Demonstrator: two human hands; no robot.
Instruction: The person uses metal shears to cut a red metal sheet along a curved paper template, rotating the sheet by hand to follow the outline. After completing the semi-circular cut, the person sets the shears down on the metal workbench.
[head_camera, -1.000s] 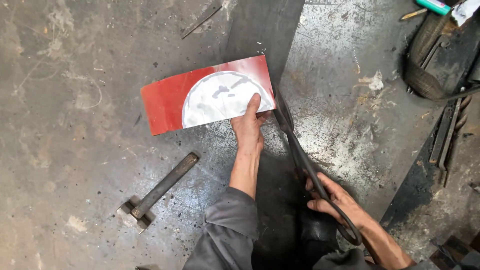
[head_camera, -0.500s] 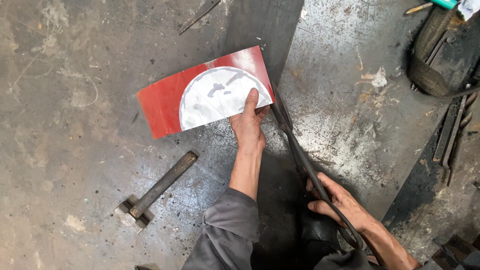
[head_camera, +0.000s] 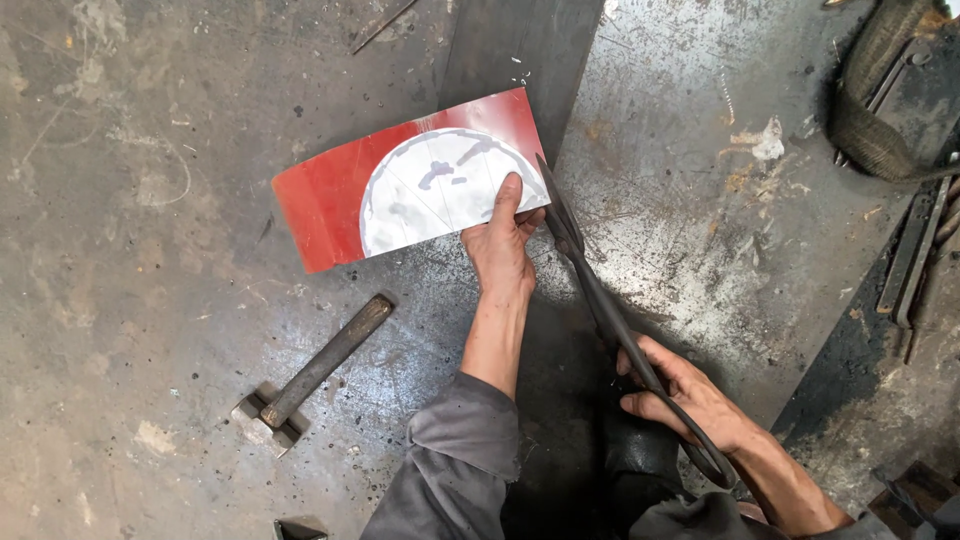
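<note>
Two hands work over a scuffed metal floor. At the far left a hammer (head_camera: 318, 368) lies flat, well apart from them. Above it rests a red sheet (head_camera: 325, 205) with a pale half-circle marked on it. The left hand (head_camera: 503, 247) pinches the sheet's lower right edge, thumb on top. Just beside it, long dark shears (head_camera: 600, 300) meet that edge, and the right hand (head_camera: 678, 392) grips their handles closed.

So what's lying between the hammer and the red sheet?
Nothing: in the head view only bare, scuffed metal floor separates the hammer from the red sheet.
</note>
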